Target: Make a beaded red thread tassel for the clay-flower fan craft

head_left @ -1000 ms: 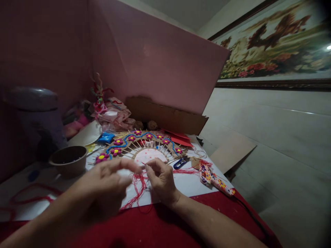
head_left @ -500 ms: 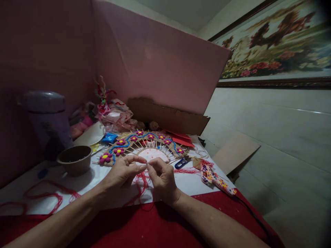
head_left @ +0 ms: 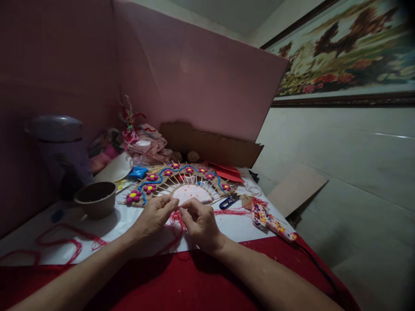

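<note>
My left hand (head_left: pixel 155 214) and my right hand (head_left: pixel 201 222) are close together over the white paper (head_left: pixel 236 229), fingertips pinched. Between them runs red thread (head_left: pixel 177 220), with a loose tangle hanging below the fingers. Just behind the hands lies a fan-shaped piece (head_left: pixel 162 177) of thin sticks and brown twine, with magenta flowers and a wavy blue cord. Its half-round centre (head_left: pixel 192 193) is covered in pale dotted cloth. Blue thread snips (head_left: pixel 228 202) lie to the right of the hands. More red thread (head_left: pixel 73 242) loops across the paper at the left.
A brown bowl (head_left: pixel 96 199) stands at the left before a lidded purple container (head_left: pixel 63 151). On the right lies a flower-patterned glue gun (head_left: pixel 270 222) with a black cord. Red paper (head_left: pixel 228 173) and a cardboard strip (head_left: pixel 210 147) are at the back. Red cloth (head_left: pixel 181 285) covers the front edge.
My left hand has come in from the left, first blurred with fingers stretched, and now pinches beside my right hand. My right hand has kept its pinch nearly in place.
</note>
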`<control>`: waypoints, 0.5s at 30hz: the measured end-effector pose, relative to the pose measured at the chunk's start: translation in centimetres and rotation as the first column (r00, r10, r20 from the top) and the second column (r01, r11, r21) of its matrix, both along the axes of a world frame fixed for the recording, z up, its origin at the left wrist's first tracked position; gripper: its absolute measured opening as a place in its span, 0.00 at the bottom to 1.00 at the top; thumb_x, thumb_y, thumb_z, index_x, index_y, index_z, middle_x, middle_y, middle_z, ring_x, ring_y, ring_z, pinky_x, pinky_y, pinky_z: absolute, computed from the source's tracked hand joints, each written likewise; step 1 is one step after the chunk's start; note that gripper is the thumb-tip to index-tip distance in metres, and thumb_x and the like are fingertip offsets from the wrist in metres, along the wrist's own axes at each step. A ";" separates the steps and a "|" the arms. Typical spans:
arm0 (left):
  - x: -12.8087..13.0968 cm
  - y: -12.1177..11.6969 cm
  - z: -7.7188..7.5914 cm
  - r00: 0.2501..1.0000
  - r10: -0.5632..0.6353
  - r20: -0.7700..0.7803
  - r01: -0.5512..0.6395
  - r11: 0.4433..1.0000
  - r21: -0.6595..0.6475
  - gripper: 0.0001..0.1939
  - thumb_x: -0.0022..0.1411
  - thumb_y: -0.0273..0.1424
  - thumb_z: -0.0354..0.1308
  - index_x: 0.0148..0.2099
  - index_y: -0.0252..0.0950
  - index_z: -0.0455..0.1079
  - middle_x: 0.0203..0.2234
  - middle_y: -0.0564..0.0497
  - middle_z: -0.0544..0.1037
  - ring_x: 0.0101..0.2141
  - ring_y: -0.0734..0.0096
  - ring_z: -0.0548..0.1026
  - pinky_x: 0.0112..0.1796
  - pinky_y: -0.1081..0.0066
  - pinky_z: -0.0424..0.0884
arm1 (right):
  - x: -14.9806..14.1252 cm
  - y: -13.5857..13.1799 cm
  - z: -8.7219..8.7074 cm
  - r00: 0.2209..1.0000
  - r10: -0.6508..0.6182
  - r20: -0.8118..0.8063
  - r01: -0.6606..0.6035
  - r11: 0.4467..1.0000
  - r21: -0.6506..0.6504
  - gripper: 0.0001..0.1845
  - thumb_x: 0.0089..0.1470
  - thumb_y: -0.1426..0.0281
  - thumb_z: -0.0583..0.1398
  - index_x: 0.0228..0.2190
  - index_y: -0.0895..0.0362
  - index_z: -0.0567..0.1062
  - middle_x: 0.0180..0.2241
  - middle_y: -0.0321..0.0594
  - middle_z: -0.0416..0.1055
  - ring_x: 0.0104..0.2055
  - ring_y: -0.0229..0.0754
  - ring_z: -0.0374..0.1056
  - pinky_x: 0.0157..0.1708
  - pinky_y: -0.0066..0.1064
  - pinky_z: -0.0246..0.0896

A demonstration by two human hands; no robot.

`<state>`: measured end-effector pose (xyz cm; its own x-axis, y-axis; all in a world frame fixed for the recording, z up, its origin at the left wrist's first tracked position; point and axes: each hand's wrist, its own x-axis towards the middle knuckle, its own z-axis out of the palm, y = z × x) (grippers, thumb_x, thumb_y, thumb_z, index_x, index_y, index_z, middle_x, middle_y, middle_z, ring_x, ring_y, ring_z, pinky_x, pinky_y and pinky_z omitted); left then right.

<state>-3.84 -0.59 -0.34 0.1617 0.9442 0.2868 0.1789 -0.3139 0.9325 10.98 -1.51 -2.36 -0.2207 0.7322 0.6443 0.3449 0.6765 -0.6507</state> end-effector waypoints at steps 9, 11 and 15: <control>-0.4 0.7 -1.0 0.995 -0.029 0.096 0.038 0.995 -0.095 0.18 0.50 0.44 0.59 0.21 0.34 0.65 0.15 0.56 0.64 0.19 0.78 0.57 0.20 0.76 0.55 | 0.0 0.0 -0.1 1.000 -0.011 0.007 0.011 1.000 -0.001 0.07 0.54 0.70 0.55 0.27 0.58 0.70 0.16 0.28 0.56 0.17 0.31 0.50 0.18 0.24 0.45; -0.5 0.8 -1.1 0.993 -0.044 0.110 0.056 0.993 -0.107 0.18 0.49 0.44 0.60 0.21 0.34 0.64 0.14 0.58 0.62 0.18 0.79 0.55 0.19 0.76 0.52 | 0.0 0.0 -0.1 1.000 -0.021 0.001 0.021 1.000 0.000 0.06 0.54 0.71 0.55 0.27 0.58 0.69 0.16 0.28 0.56 0.17 0.31 0.50 0.18 0.24 0.45; -0.8 0.6 -0.8 0.995 -0.088 0.038 0.091 0.992 -0.090 0.16 0.51 0.42 0.59 0.25 0.33 0.67 0.17 0.56 0.66 0.19 0.78 0.59 0.21 0.76 0.56 | 0.1 0.2 -0.3 1.000 -0.023 0.004 0.023 1.000 -0.005 0.06 0.54 0.71 0.55 0.26 0.58 0.69 0.15 0.28 0.56 0.17 0.32 0.51 0.18 0.24 0.46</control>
<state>-4.64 0.05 -1.16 0.2380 0.9490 0.2066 0.1214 -0.2401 0.9631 11.05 -1.34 -2.62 -0.2065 0.7403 0.6398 0.3630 0.6651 -0.6525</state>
